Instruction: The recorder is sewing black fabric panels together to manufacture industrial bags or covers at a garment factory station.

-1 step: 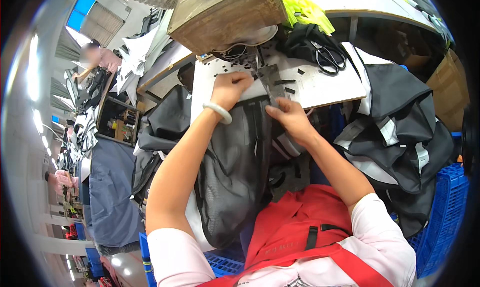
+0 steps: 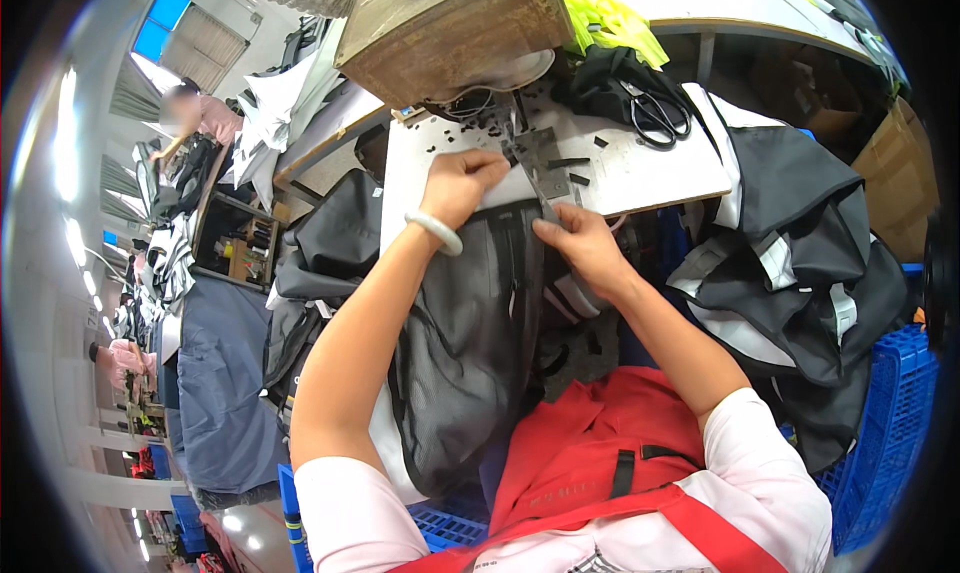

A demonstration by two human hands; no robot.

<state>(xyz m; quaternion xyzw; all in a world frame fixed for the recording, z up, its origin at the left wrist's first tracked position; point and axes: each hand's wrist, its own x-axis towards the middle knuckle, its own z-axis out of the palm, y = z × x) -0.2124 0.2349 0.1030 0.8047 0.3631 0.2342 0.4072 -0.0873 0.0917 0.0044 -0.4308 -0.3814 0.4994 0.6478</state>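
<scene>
A dark mesh fabric piece (image 2: 465,323) hangs from the front of a white sewing table (image 2: 660,173) down toward my lap. My left hand (image 2: 462,185), with a pale bangle (image 2: 435,231) at the wrist, is closed at the fabric's upper edge beside the machine's metal plate (image 2: 541,158). Its curled fingers hide whatever they may hold. To the right of the plate, my right hand (image 2: 582,241) pinches the fabric's dark edge between thumb and fingers. Above both hands stands the worn brown head of a sewing machine (image 2: 460,38).
Black-handled scissors (image 2: 655,118) lie at the table's right, near dark cloth and scattered black scraps (image 2: 455,133). Grey and white fabric pieces (image 2: 790,243) are heaped at right above a blue crate (image 2: 880,433). Yellow cloth (image 2: 610,18) lies behind; another person (image 2: 205,118) works far left.
Both hands have shifted only slightly: the left a little down and right, the right a little downward. The fabric's upper edge has moved slightly down from the metal plate.
</scene>
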